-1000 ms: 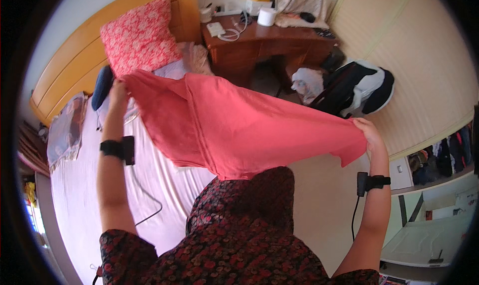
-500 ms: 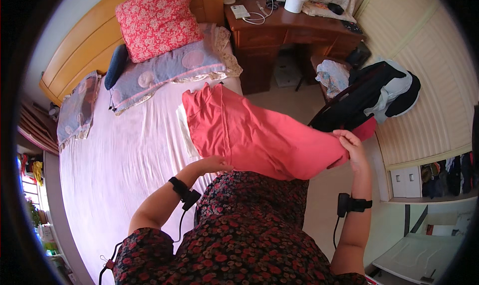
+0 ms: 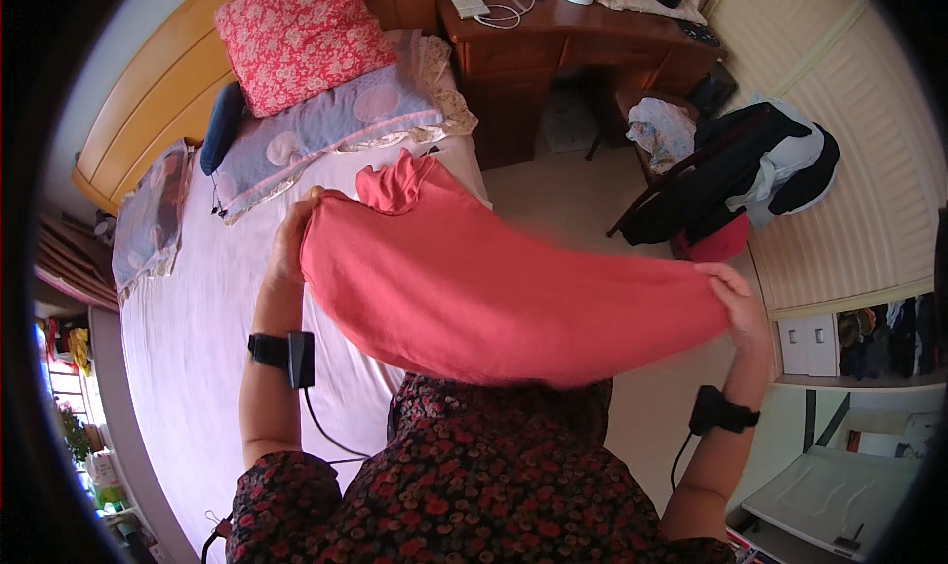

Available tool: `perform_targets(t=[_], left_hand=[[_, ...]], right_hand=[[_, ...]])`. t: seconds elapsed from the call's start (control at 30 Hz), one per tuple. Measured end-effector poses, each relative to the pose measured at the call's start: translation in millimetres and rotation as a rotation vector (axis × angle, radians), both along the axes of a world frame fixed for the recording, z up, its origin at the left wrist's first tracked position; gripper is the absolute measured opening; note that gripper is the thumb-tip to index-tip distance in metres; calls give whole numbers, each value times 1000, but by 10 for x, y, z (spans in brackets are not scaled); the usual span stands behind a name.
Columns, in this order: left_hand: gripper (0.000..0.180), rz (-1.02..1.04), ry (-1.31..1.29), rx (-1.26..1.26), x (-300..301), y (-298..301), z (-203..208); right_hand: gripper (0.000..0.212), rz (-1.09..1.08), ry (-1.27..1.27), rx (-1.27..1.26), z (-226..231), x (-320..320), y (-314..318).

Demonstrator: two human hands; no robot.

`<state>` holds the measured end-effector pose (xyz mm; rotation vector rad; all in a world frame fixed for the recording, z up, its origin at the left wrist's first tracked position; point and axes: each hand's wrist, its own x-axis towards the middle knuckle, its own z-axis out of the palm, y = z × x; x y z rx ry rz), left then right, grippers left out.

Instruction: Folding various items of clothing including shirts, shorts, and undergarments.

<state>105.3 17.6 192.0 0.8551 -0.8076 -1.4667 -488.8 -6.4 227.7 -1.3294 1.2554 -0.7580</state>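
Observation:
A coral-pink shirt is stretched sideways in front of my body, its middle sagging toward my waist. My left hand is closed on its left end, over the bed. Over the floor to the right, my right hand pinches the opposite end. A bunched part of the shirt sticks up at its far left, near the bed's edge. The cloth lies smooth between my two hands, and it hides part of the bedsheet and the front of my patterned clothing.
The bed fills the left side, with a red floral pillow and a blue cushion by the headboard. A wooden desk stands beyond. At right, a chair carries dark and light clothes. Black straps with cables circle both forearms.
My left hand has moved up and left, now gripping the shirt's left end. My right hand has shifted slightly right and down. The shirt is pulled wider and smoother.

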Motion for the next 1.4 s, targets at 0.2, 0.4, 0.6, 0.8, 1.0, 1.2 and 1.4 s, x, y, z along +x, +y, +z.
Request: perform_targets(t=[0.2, 0.4, 0.6, 0.8, 1.0, 1.2, 1.4], left_hand=[[37, -9, 243, 286, 180, -42, -1171], [26, -31, 37, 542, -222, 238, -1558], [27, -174, -142, 471, -809, 73, -1411], [33, -351, -396, 429, -1274, -179, -1474], [46, -299, -261, 503, -1514, -328, -1442], [35, -301, -116, 344, -1256, -246, -1137], [30, -164, 377, 222, -489, 189, -1227]], right_hand=[[31, 334, 591, -57, -1463, 115, -90], [28, 399, 131, -62, -1468, 1252, -268], [19, 276, 434, -305, -1513, 2210, -465], [20, 105, 577, -678, -1676, 2723, -624], [16, 246, 603, -600, -1675, 2783, -761], [23, 177, -362, 121, -1360, 2734, -631], [35, -416, -918, 315, -1026, 1811, -1049]])
